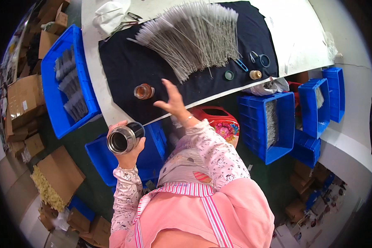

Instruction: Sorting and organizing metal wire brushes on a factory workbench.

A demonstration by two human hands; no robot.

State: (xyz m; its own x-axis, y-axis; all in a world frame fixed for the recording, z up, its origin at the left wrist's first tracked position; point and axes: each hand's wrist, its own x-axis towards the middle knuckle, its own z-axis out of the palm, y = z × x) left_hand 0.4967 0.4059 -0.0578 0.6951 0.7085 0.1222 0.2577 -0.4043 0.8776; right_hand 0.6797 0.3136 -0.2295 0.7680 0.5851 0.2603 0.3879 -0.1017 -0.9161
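Off the black cloth's near-left corner, a flask in the left hand

Below the black cloth [124, 58] on the worktop [293, 37], the left hand [131, 158] curls its fingers around a steel flask [124, 139], its open mouth turned upward. Over the cloth's near edge, the right hand [174, 102] reaches out empty, thumb and fingers spread wide, near an amber jar [143, 91] on the cloth but apart from it.

Left of the cloth, a blue crate [49, 66] holds bundles of brushes [73, 89]; below its right end, another blue crate [249, 124] holds more thin brushes or wires [272, 126].

Dark shadow hides what the flask contains, and the jar's contents are hard to make out. Below the cloth's left part, the left hand and flask partly cover a third blue crate [103, 165]; the right forearm overlaps a red flowered container [211, 112].
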